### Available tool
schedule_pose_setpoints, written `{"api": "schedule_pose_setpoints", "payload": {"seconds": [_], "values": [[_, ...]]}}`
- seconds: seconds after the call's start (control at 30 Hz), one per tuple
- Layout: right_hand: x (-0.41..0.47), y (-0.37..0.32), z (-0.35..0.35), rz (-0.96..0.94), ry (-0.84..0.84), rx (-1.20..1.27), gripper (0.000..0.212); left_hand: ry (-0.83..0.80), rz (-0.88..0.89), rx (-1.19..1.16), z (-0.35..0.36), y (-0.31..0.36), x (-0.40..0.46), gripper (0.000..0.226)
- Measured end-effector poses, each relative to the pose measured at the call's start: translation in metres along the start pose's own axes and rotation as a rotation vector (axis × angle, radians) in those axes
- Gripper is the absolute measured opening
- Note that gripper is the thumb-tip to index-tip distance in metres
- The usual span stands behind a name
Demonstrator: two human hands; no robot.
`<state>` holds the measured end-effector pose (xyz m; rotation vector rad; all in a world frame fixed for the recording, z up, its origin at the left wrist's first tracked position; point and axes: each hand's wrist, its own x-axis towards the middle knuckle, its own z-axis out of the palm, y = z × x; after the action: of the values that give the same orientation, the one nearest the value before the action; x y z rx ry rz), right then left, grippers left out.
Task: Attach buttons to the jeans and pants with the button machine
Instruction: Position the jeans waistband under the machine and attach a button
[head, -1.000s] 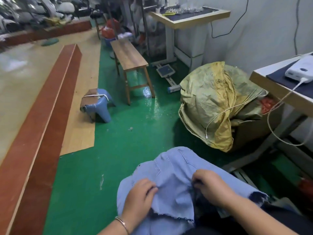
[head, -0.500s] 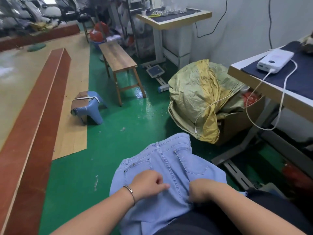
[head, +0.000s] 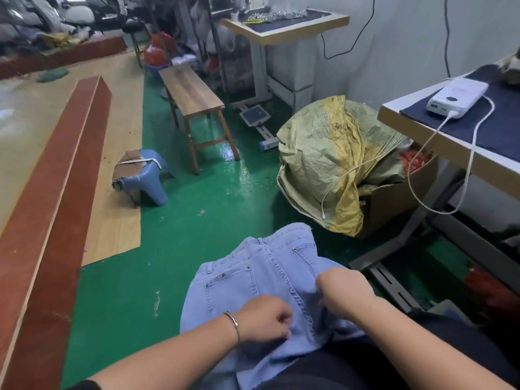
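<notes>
A pair of light blue jeans lies over my lap at the bottom middle, back pockets up, with small rivets showing. My left hand, with a thin bracelet at the wrist, grips the denim with curled fingers. Just right of the centre seam, my right hand pinches a fold of the same jeans. No button machine is in view. The edge of a work table with a dark mat stands at the right.
A white power bank with a dangling cable lies on the right table. A yellow-green sack covers a cardboard box ahead. On the green floor stand a blue plastic stool and a wooden bench. Another table stands at the back.
The jeans have been turned and spread so the back pockets face up. Both hands have shifted their hold toward the centre seam, and my view has swung slightly left.
</notes>
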<state>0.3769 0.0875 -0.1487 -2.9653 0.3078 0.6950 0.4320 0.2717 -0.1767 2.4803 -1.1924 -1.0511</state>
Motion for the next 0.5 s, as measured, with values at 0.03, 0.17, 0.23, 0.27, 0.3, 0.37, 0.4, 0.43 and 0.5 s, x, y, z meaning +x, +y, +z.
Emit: {"api": "schedule_pose_setpoints", "payload": {"seconds": [0.03,0.17,0.23,0.27,0.3,0.37,0.4,0.43,0.5], "values": [[-0.001,0.002,0.0,-0.002,-0.036,-0.048,0.026,-0.077,0.023,-0.09,0.0,-0.001,-0.002,0.009],[-0.01,0.008,0.03,0.103,-0.318,-0.024,0.032,-0.209,0.033,0.057,0.018,0.003,0.003,0.015],[-0.009,0.015,0.041,0.168,-0.474,0.023,0.036,-0.165,-0.018,0.226,0.03,0.012,0.011,0.022],[-0.009,0.019,0.041,0.181,-0.531,0.017,0.039,-0.132,-0.022,0.263,0.035,0.016,0.016,0.023],[-0.009,0.022,0.04,0.185,-0.573,-0.012,0.042,-0.118,-0.026,0.277,0.036,0.023,0.017,0.024],[-0.008,0.026,0.041,0.212,-0.617,-0.082,0.044,-0.148,-0.033,0.266,0.036,0.029,0.018,0.025],[-0.009,0.029,0.042,0.22,-0.633,-0.101,0.045,-0.15,-0.026,0.247,0.038,0.028,0.02,0.026],[-0.008,0.034,0.044,0.241,-0.655,-0.08,0.047,-0.149,-0.032,0.246,0.039,0.028,0.021,0.027],[-0.009,0.041,0.044,0.302,-0.71,0.004,0.052,-0.145,-0.043,0.263,0.039,0.03,0.026,0.031]]}}
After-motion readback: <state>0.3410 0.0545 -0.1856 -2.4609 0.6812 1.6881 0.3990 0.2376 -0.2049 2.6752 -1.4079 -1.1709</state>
